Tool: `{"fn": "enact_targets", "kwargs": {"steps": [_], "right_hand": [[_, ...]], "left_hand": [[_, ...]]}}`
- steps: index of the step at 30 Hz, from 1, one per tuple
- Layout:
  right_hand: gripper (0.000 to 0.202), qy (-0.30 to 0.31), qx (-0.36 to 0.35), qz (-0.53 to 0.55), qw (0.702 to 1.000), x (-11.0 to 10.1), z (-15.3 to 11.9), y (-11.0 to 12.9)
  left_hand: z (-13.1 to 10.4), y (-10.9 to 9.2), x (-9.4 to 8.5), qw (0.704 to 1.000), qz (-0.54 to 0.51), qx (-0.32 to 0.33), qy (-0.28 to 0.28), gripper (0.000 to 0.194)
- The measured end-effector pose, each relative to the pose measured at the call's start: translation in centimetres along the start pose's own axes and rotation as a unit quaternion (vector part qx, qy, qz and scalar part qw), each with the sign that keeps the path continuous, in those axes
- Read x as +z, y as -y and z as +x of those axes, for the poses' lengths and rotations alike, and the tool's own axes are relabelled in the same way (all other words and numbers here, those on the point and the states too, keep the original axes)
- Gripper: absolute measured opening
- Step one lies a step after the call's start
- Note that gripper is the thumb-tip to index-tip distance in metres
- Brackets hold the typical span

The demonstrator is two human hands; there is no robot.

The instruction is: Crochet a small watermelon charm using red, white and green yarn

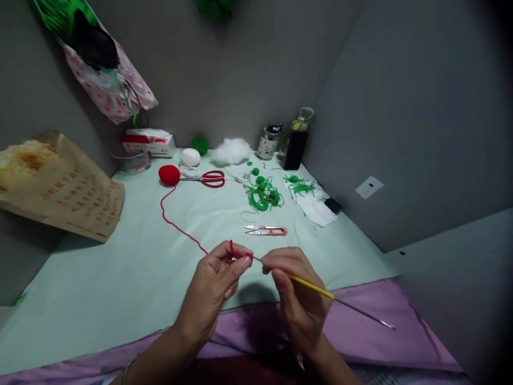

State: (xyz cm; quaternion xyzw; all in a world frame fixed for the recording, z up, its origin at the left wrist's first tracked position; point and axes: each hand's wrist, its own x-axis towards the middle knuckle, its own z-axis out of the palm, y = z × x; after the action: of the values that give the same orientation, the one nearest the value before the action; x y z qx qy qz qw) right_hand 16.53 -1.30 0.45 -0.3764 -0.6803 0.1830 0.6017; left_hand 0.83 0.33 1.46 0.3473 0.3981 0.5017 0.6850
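Observation:
Between the thumb and fingers of my left hand [218, 278] is a small piece of red crochet work [249, 258], with red yarn looped over the index finger. My right hand [298, 294] grips a crochet hook [310, 285] with a yellow handle and metal ends. One end of the hook meets the red work; the other points out to the lower right. From my left hand a strand of red yarn [176, 226] runs back to a red yarn ball [169, 175]. Just beyond my hands lie orange-handled thread snips [266, 230].
Red-handled scissors [213, 179], a white yarn ball [189, 157] and white stuffing [231, 151] lie farther back. Tangled green yarn pieces [260, 198] sit right of centre. A brown paper bag [88, 192] stands left; a bottle [295, 141] and a pen cup [267, 145] stand by the wall.

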Motion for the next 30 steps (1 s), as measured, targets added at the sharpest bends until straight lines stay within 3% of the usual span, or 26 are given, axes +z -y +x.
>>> {"fn": "enact_targets", "kwargs": {"steps": [8,13,19,26,30], "right_hand": [[0.018,-0.042,0.108,0.148,0.982,0.9,0.1,-0.7],[0.015,-0.019,0.188,0.253,0.949,0.9,0.0,-1.2],[0.015,-0.02,0.173,0.197,0.965,1.0,0.0,-1.3],[0.018,-0.004,0.17,0.187,0.968,0.9,0.4,-0.9],[0.018,-0.001,0.175,0.198,0.964,0.8,0.3,-1.0]], "left_hand": [[0.0,0.0,0.0,1.0,-0.024,-0.011,0.006,0.023],[0.0,-0.2,0.1,0.999,-0.04,-0.008,0.003,0.043],[-0.2,0.0,0.1,0.999,-0.036,-0.001,-0.001,0.036],[0.0,-0.1,0.2,1.0,-0.024,0.004,-0.019,0.023],[0.1,0.2,-0.3,1.0,-0.007,0.011,-0.024,0.026]]}}
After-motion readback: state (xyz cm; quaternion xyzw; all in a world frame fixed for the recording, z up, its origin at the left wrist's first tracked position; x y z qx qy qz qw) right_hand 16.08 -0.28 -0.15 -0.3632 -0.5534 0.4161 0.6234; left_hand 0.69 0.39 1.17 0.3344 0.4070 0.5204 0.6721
